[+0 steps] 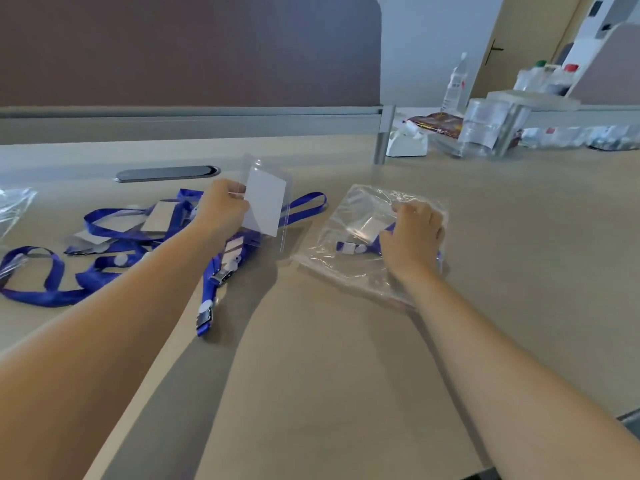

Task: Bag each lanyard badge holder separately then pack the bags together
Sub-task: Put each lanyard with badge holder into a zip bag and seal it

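Pinching a clear badge holder (265,199) by its left edge, our left hand (221,206) held it upright just above the counter (329,358), its blue lanyard (214,278) trailing down toward us. Our right hand (414,233) rested with curled fingers on a clear plastic bag (349,237) that already held a lanyard badge holder. A tangle of more lanyards (104,244) lay left of the left hand. Bottles (455,83) stood far right. Both forearms reached forward.
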Available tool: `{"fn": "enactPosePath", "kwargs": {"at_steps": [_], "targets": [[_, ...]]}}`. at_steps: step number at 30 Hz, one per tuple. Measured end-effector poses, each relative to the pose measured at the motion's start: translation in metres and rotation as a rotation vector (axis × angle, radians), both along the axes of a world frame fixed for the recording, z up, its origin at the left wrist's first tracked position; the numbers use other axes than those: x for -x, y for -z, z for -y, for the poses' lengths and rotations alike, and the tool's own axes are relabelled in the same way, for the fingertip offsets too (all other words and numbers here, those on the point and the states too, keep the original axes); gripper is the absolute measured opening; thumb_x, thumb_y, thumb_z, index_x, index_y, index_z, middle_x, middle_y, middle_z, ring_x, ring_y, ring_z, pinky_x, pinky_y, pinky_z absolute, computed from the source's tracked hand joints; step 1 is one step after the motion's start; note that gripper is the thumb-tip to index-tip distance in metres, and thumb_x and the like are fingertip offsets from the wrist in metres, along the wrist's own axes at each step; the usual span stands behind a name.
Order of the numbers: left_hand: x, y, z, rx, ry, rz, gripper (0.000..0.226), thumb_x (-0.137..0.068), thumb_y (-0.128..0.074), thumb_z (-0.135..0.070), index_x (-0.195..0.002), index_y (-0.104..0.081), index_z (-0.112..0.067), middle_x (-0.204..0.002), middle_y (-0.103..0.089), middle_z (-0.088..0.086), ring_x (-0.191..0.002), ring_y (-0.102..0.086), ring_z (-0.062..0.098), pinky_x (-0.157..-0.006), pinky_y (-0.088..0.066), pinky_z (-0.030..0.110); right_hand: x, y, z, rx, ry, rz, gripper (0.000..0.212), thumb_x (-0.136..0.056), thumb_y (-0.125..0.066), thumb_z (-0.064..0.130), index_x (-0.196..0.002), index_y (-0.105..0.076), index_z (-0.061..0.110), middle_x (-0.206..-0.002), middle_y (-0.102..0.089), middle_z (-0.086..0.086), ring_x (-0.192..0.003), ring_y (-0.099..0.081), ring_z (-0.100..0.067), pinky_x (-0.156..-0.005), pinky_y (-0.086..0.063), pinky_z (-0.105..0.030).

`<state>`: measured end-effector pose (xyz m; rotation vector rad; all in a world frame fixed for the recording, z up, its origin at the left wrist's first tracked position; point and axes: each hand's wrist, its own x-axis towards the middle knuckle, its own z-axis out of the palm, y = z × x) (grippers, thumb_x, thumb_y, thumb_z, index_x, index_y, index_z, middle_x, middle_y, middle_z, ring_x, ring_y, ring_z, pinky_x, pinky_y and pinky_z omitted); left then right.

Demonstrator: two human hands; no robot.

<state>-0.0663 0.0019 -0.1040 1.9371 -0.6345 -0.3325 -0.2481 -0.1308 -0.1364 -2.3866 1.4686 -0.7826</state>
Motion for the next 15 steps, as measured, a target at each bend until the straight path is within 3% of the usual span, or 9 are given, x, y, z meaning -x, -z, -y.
{"fn": "enactPosePath", "kwargs": {"at_steps": [4,7,9,13,15], "targets": [[-0.005,0.001,-0.03,-0.001,-0.062,0.034,0.033,-0.092,-0.044,-0.002,-0.124,-0.05,0.0,-0.126,-0.054,0.02,-0.113,-0.054,0.035,-0.096,-0.047,0.049,-0.024,0.002,-0.034,-0.035,-0.355,-0.044,0.031,-0.088,-0.044,0.006,-0.115,-0.06,0.008,-0.126,-0.055,-0.011,-0.117,-0.046,-0.028,-0.098,-0.034,-0.035],[-0.013,0.002,-0.055,0.018,-0.124,0.017,0.032,-0.093,-0.045,-0.006,-0.124,-0.05,-0.003,-0.128,-0.052,0.016,-0.103,-0.053,0.027,-0.082,-0.052,0.039,-0.046,0.01,-0.065,-0.096,-0.542,-0.076,0.03,-0.089,-0.044,0.008,-0.115,-0.06,0.007,-0.125,-0.057,-0.011,-0.114,-0.05,-0.026,-0.096,-0.038,-0.033],[-0.019,0.001,-0.07,0.03,-0.167,0.002,0.03,-0.093,-0.046,-0.008,-0.122,-0.05,-0.002,-0.128,-0.051,0.018,-0.108,-0.052,0.029,-0.082,-0.051,0.037,-0.061,0.015,-0.081,-0.094,-0.617,-0.091,0.03,-0.09,-0.045,0.008,-0.117,-0.059,0.008,-0.124,-0.058,-0.011,-0.112,-0.052,-0.026,-0.094,-0.04,-0.033],[-0.031,0.001,-0.092,0.039,-0.201,-0.017,0.027,-0.094,-0.045,-0.011,-0.118,-0.053,0.001,-0.126,-0.052,0.02,-0.1,-0.051,0.027,-0.069,-0.05,0.027,-0.092,0.024,-0.101,0.066,-0.706,-0.171,0.039,-0.092,-0.046,0.01,-0.13,-0.048,0.018,-0.135,-0.049,-0.007,-0.123,-0.043,-0.024,-0.102,-0.036,-0.036],[-0.038,0.002,-0.098,0.031,-0.213,-0.063,0.027,-0.095,-0.045,-0.013,-0.117,-0.053,0.0,-0.128,-0.051,0.018,-0.107,-0.051,0.029,-0.082,-0.051,0.032,-0.104,0.028,-0.105,0.129,-0.705,-0.279,0.043,-0.093,-0.045,0.012,-0.134,-0.043,0.023,-0.144,-0.038,-0.004,-0.131,-0.034,-0.026,-0.105,-0.032,-0.037]]}}
